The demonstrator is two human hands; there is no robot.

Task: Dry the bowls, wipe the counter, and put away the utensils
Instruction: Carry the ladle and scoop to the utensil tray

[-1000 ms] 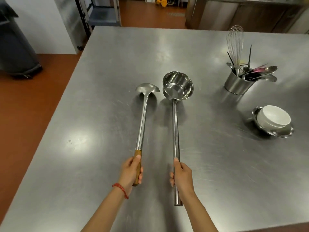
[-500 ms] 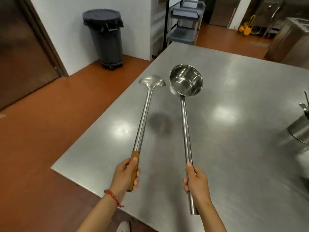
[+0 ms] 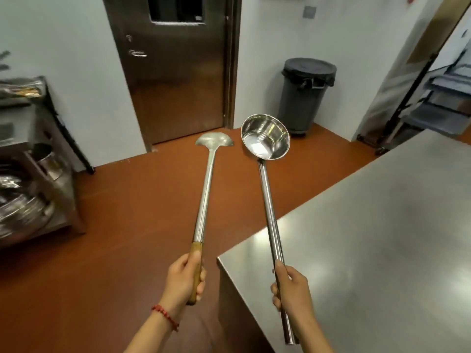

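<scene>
Head view. Left hand [image 3: 183, 278] grasps the wooden grip of a long-handled ladle [image 3: 207, 189], fingers wrapped round it, thumb along the wood; a red bracelet [image 3: 165, 315] circles the wrist. Right hand [image 3: 293, 293] clasps the steel shaft of a deep-bowled dipper [image 3: 265, 136] — its polished cup faces the camera. Both utensils point away, side by side and apart, above the orange floor [image 3: 114, 225]. Steel counter [image 3: 369, 238] lies lower right — grey lidded bin [image 3: 304, 95] and metal door [image 3: 175, 72] beyond.
</scene>
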